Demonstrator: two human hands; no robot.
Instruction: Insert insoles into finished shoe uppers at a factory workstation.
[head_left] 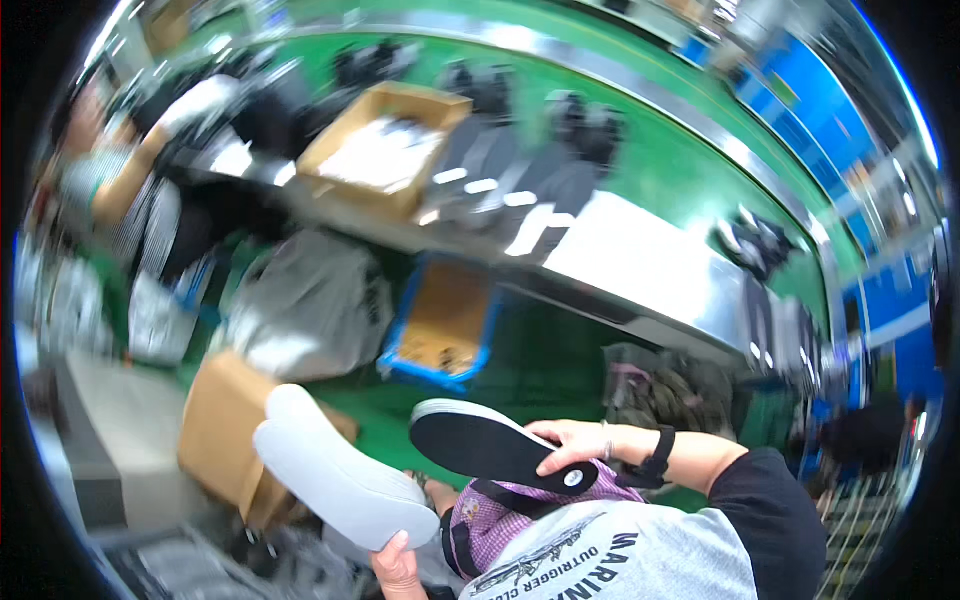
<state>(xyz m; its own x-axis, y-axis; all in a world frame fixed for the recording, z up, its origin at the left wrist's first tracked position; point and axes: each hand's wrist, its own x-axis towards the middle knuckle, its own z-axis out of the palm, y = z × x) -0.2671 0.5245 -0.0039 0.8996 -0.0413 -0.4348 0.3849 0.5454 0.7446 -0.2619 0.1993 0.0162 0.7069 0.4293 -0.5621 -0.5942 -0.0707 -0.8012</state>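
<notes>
My left hand (397, 566) grips a few pale grey insoles (335, 470) by one end, with the thumb on top. They lie over one another, slightly fanned, and point away to the upper left. My right hand (570, 442) is closed around the narrower end of some black insoles (480, 440). A pale edge shows along their far side, and a small round white mark sits near the thumb. How many layers each hand holds I cannot tell. Both sets are held apart in front of my body, above a purple checked cloth (490, 525) at my waist.
Ahead runs a metal workbench (650, 255) carrying an open cardboard box (385, 205) and stacks of dark insoles (480, 160). Below are a blue-rimmed crate (440, 310), a grey bag (310, 300) and a brown carton (220, 425). Dark shoes (755, 240) lie beyond. A co-worker (130, 190) stands left.
</notes>
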